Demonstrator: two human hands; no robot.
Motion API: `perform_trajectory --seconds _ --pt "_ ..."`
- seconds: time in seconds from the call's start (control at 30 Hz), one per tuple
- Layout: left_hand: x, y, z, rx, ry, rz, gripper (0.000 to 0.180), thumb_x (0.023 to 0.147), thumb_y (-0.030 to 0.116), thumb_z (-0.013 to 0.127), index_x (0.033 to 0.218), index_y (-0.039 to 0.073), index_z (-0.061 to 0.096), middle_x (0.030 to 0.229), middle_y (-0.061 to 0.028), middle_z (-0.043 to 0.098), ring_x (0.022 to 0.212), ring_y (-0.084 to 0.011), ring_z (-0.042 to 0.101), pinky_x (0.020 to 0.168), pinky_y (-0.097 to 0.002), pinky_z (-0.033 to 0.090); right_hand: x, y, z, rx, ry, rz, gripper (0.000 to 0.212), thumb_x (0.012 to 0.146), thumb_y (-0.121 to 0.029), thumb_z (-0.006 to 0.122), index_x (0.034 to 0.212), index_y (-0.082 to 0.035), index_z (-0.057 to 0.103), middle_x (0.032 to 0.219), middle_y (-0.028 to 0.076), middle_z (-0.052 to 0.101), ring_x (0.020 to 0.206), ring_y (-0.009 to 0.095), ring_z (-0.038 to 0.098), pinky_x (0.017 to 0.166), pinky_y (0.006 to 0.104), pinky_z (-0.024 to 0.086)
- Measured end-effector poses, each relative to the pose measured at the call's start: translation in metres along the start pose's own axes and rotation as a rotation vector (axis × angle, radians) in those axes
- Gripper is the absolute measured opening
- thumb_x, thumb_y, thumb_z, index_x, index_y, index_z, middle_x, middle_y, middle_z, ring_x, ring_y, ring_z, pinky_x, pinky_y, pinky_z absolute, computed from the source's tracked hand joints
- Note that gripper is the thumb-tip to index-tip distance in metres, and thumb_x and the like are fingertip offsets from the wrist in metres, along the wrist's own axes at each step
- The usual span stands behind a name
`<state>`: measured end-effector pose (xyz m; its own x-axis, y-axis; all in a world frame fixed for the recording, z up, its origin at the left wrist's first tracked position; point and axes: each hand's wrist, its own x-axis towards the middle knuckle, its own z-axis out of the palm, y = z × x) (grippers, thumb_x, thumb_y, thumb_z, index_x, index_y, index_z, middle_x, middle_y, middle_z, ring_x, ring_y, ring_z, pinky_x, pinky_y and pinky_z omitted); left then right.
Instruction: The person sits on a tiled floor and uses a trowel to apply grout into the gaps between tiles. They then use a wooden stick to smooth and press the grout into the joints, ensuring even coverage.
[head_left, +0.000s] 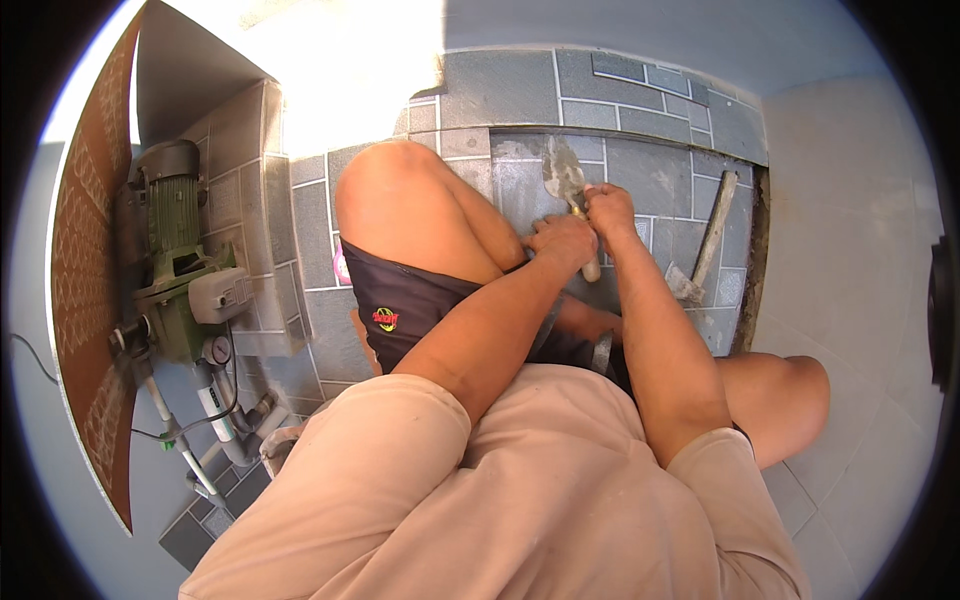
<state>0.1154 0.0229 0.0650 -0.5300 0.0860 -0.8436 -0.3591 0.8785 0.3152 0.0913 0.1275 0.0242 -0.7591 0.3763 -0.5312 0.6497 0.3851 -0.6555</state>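
Note:
A pointing trowel [565, 175] with a mortar-smeared metal blade lies between my two hands, its blade pointing away from me and its pale handle toward my lap. My left hand [562, 240] is closed at the handle, whose butt end shows below the knuckles. At the base of the blade, my right hand [610, 212] has its fingers bent in against the trowel's right side; its fingertips are partly hidden. Beneath the trowel are grey floor tiles [650, 165] with pale joints and smears of mortar.
To the right lies a mortar-stained wooden stick [716, 228], with a whitish flat piece [684, 285] at its near end. An open dark gap [758, 250] runs along the tiles' right edge. A green pump [178, 240] with pipes stands at left. Bright sunlight falls at the upper left.

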Motion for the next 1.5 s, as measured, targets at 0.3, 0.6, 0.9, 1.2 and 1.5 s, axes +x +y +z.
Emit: perform_trajectory --seconds 0.3,0.6,0.9,1.2,1.5 --pt "0.003 0.008 -0.006 -0.085 -0.054 -0.088 0.059 0.106 0.049 0.049 0.148 0.008 0.056 0.156 -0.0184 0.050 0.150 -0.0400 0.038 0.118 -0.0706 0.026 0.005 0.071 -0.083 -0.664 0.774 0.375 0.051 0.092 -0.040 0.066 0.127 -0.003 0.063 0.130 0.023 0.061 0.125 0.040 0.057 0.099 0.0495 0.048" --pt "0.015 0.005 0.009 -0.047 0.031 -0.028 0.059 0.107 0.045 0.047 0.144 0.000 0.055 0.153 -0.0256 0.050 0.147 -0.0435 0.040 0.114 -0.0776 0.023 0.003 0.132 -0.154 -0.724 0.420 0.265 0.075 0.103 -0.031 0.061 0.164 -0.017 0.021 0.144 0.025 0.043 0.132 0.042 0.050 0.107 0.0570 0.043" --pt "0.007 0.010 0.004 -0.024 0.085 -0.050 0.059 0.105 0.046 0.050 0.136 -0.004 0.060 0.145 -0.0308 0.056 0.142 -0.0492 0.046 0.112 -0.0766 0.029 -0.014 0.122 -0.215 -0.661 0.083 -0.341 0.068 0.103 -0.012 0.057 0.164 -0.016 0.026 0.124 0.031 0.056 0.101 0.051 0.064 0.090 0.0547 0.055" --pt "0.007 0.011 0.003 -0.013 0.031 -0.022 0.061 0.106 0.043 0.048 0.142 -0.006 0.050 0.150 -0.0267 0.051 0.146 -0.0450 0.041 0.111 -0.0823 0.025 -0.005 -0.001 -0.243 -0.688 -0.378 -0.700 0.050 0.101 -0.021 0.067 0.150 -0.026 0.055 0.111 0.017 0.070 0.096 0.041 0.071 0.084 0.0485 0.058" --pt "0.007 0.011 0.006 0.031 0.084 -0.031 0.062 0.106 0.046 0.049 0.139 -0.007 0.051 0.147 -0.0275 0.052 0.142 -0.0464 0.044 0.109 -0.0835 0.026 0.040 -0.089 -0.229 -1.178 -0.594 -0.840 0.051 0.096 -0.022 0.069 0.145 -0.023 0.058 0.110 0.016 0.072 0.097 0.038 0.071 0.085 0.0485 0.058"
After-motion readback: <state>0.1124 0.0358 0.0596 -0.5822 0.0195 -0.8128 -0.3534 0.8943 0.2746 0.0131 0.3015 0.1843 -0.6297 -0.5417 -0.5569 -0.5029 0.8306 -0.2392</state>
